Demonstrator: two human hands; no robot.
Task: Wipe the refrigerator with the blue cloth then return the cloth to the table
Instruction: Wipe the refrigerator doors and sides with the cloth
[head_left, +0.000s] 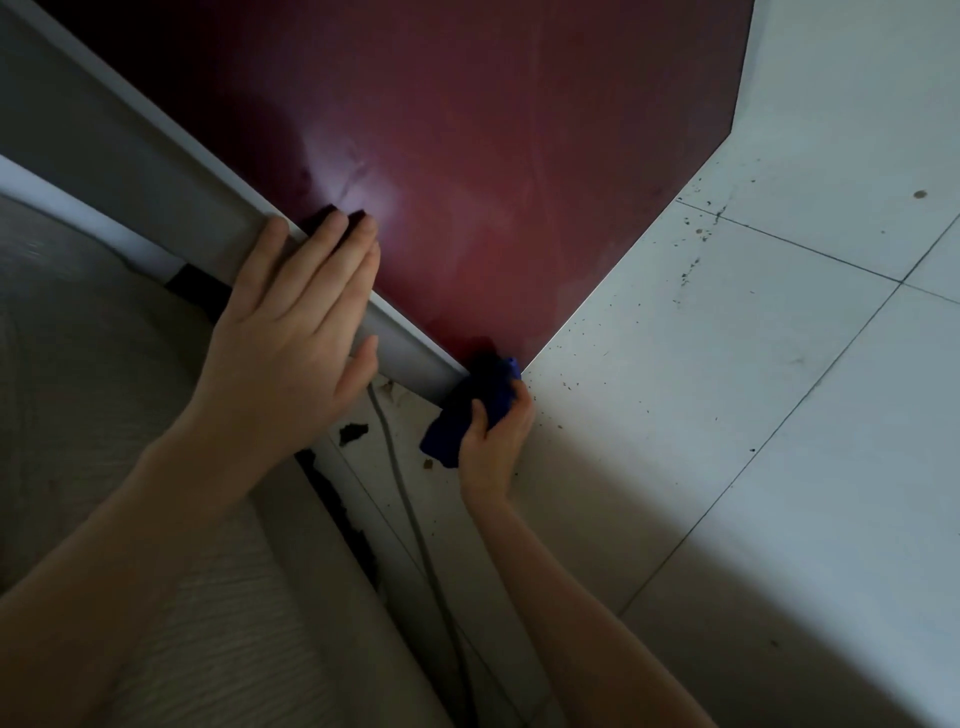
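Two bare hands and one cloth work at the foot of one glossy dark-red refrigerator panel (493, 171), which fills the upper centre of the frame; the left hand (296, 332), at centre left, lies flat over the refrigerator's rounded grey corner edge (156, 171), its fingers (332, 244) straight and pressed together with the tips on the red face and the thumb held apart lower down against the grey edge; the right hand (493, 431), lower centre, is closed around the crumpled blue cloth (467, 410), thumb over the fabric and the other fingers wrapped behind it; the cloth is pressed to the bottom corner of the refrigerator, where the red panel meets the white tiled floor (753, 364); the floor, right of frame, is flecked with many small dark specks; one grey cable (410, 509) runs along the floor from the corner toward the bottom edge of the frame; both forearms enter from the bottom.
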